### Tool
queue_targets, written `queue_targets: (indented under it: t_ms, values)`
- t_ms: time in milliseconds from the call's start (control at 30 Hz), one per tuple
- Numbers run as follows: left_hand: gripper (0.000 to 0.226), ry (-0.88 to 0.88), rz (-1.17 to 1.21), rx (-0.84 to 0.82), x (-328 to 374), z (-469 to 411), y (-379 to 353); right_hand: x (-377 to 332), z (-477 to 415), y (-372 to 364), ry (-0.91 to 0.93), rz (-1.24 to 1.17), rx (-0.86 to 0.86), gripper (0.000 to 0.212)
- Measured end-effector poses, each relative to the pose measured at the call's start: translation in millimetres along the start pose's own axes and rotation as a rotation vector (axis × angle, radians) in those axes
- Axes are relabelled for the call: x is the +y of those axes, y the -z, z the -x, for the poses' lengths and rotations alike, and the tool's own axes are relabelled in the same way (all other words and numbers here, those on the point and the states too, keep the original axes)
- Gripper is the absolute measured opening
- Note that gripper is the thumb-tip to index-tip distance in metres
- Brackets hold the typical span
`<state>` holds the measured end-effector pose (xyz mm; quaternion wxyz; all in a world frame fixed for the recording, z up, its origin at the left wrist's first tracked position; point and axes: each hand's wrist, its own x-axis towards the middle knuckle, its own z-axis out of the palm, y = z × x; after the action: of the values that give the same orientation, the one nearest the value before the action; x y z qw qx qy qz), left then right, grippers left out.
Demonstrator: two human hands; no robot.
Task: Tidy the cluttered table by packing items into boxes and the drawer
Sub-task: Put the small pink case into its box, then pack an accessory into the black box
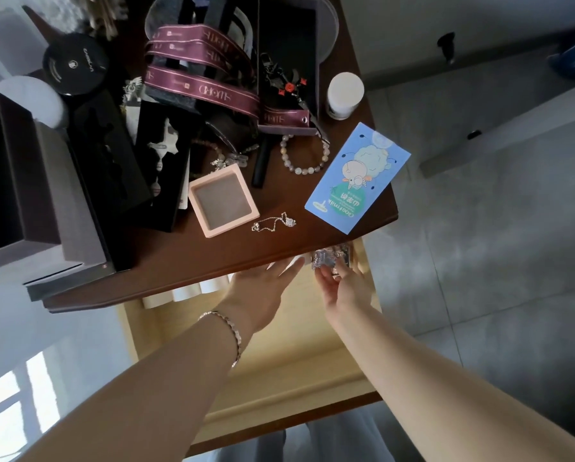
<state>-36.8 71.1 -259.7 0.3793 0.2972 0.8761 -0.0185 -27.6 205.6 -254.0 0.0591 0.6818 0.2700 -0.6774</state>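
Hands reach into the open drawer [279, 345] beneath a cluttered table [179, 255].

The right hand [346, 288] pinches a crinkled silver packet [329, 258] at the drawer's 1 o'clock corner, just under the table edge. At its 9 o'clock the left hand [262, 281] holds nothing, fingers straight and spread. On the table, a blue box [356, 178] reading "Goat milk", with a cartoon sheep, lies at 3 o'clock of an open pink box [222, 200]. A silver chain [274, 223] lies at the pink box's 5 o'clock. The lettering on the maroon ribbon [199, 88] cannot be read.
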Motion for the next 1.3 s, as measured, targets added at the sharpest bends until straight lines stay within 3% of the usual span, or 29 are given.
queue_targets:
  t_ms: [233, 400, 500, 633, 700, 767, 900, 1033, 1300]
  values:
    - [0.072, -0.017, -0.068, -0.057, -2, -4, -3, 16, 1, 0, 0.196, 0.251, 0.052, 0.034]
    - [0.072, -0.015, -0.033, -0.052, -5, -4, -3, 24, 2, 4, 0.33, 0.386, -0.008, 0.007]
    - [0.073, -0.017, -0.003, -0.05, -5, -5, -5, 19, -2, -1, 0.149, 0.279, -0.064, 0.021]
    - [0.072, -0.022, -0.02, -0.057, -7, -6, -6, 12, -16, -6, 0.027, 0.405, 0.119, 0.032]
    - [0.073, -0.017, -0.013, -0.047, -7, -7, -7, 8, -21, -4, -0.032, 0.382, 0.175, 0.028]
    - [0.073, -0.02, -0.032, -0.032, -8, -7, -10, 2, -21, -3, -0.101, 0.23, 0.112, 0.023]
    - [0.073, -0.032, -0.112, -0.059, -9, -9, -12, -6, -18, -8, -0.018, 0.094, 0.016, 0.012]
    - [0.074, -0.028, -0.093, -0.055, -10, -10, -17, -14, -14, -23, -0.043, -0.059, -0.054, 0.036]
    - [0.072, 0.014, -0.046, -0.108, -5, -2, -5, -9, -18, -1, -0.018, 0.149, -0.14, 0.033]
